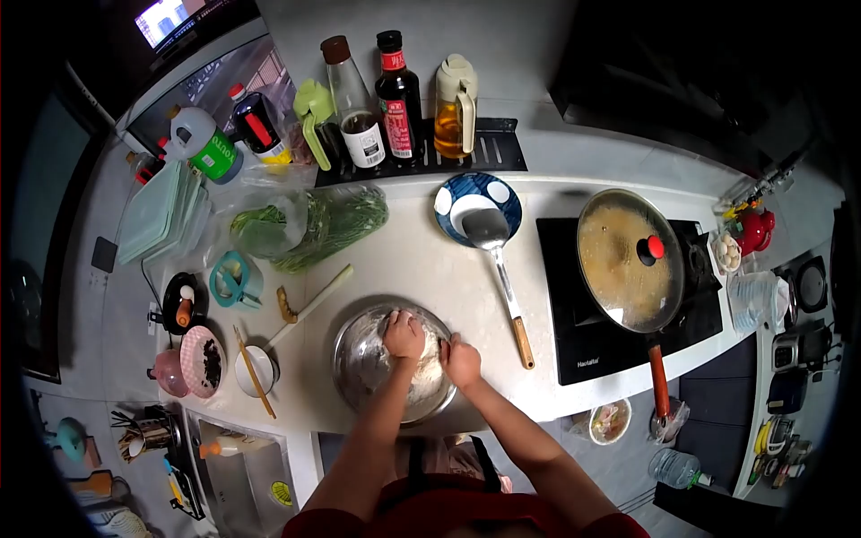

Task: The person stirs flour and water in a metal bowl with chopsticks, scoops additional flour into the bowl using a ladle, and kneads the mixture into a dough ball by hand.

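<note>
A shiny metal mixing bowl [346, 369] sits on the counter in front of me. Pale floury dough [425, 366] lies inside it, with flour smeared on the bowl's wall. My left hand [405, 335] is inside the bowl, its fingers bent and pressed onto the dough; the fingertips are partly hidden. At the bowl's right rim, my right hand [462, 360] is closed on the edge. To the left are a white bowl [256, 372] with chopsticks [256, 375] across it, a spring onion stalk [316, 303] and a piece of ginger [286, 306].
A lidded pan [619, 260] stands on the black cooktop [574, 350], its handle jutting over the front edge. A spatula [508, 291] rests on a blue-rimmed plate [443, 204]. Bagged greens [336, 224] and several bottles [398, 103] line the back. A sink [242, 484] is front left.
</note>
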Available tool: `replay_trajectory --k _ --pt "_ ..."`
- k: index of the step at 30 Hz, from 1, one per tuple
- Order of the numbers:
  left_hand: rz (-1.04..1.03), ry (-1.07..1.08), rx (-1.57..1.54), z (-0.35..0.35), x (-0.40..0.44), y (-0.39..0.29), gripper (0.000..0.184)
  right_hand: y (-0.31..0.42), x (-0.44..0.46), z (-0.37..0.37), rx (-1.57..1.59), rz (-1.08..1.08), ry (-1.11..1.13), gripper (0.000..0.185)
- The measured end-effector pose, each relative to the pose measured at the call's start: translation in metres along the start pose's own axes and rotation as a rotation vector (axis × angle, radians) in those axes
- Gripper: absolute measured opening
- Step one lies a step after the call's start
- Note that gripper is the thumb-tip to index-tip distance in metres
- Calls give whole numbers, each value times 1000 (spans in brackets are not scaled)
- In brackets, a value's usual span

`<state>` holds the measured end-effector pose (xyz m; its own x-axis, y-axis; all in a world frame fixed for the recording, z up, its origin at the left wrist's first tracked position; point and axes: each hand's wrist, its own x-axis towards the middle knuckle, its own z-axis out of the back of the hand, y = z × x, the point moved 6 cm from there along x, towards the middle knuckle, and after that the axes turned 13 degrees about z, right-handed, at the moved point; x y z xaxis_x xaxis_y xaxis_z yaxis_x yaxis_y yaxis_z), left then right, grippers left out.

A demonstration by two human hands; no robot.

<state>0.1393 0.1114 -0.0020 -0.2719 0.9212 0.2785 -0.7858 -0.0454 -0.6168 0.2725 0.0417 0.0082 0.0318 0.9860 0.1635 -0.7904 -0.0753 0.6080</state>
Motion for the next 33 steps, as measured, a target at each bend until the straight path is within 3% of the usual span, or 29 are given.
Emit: replay_trajectory --k 3,4,8,10,12,16,19,23,27,28,31,32,33 --pt "281 230 -68 -9 -2 25 32 1 0 1 0 23 -22 22" --pt "288 323 -85 -9 -3 32 37 0 0 0 -5 15 -18 21" --pt "229 569 334 18 -21 25 37 -1 1 0 11 38 -7 20" --pt "179 579 469 36 -39 7 34 0 0 0 9 20 19 19" --pt "-90 276 498 52 -55 -22 26 -1 2 0 12 6 42 19" --pt "-109 -36 410 50 -47 -42 18 -3 1 -3 4 17 60 22" --pt "5 78 375 19 -28 -11 18 -6 0 -4 20 -5 58 24" --pt "-141 82 336 -7 4 -2 20 -8 -2 -5 1 -9 75 26" --pt "-106 109 247 -21 8 17 30 0 -1 -1 -18 -35 36 24" --pt "-4 136 279 -25 6 24 34 2 -1 1 -22 -25 -3 23" --pt "11 174 160 -17 8 16 38 4 -2 2 -32 -11 -31 22" --pt "202 316 279 -15 7 16 41 2 -2 1 -23 -14 -33 20" --pt "229 389 317 -13 8 13 41 1 -2 1 -30 -20 -30 20"
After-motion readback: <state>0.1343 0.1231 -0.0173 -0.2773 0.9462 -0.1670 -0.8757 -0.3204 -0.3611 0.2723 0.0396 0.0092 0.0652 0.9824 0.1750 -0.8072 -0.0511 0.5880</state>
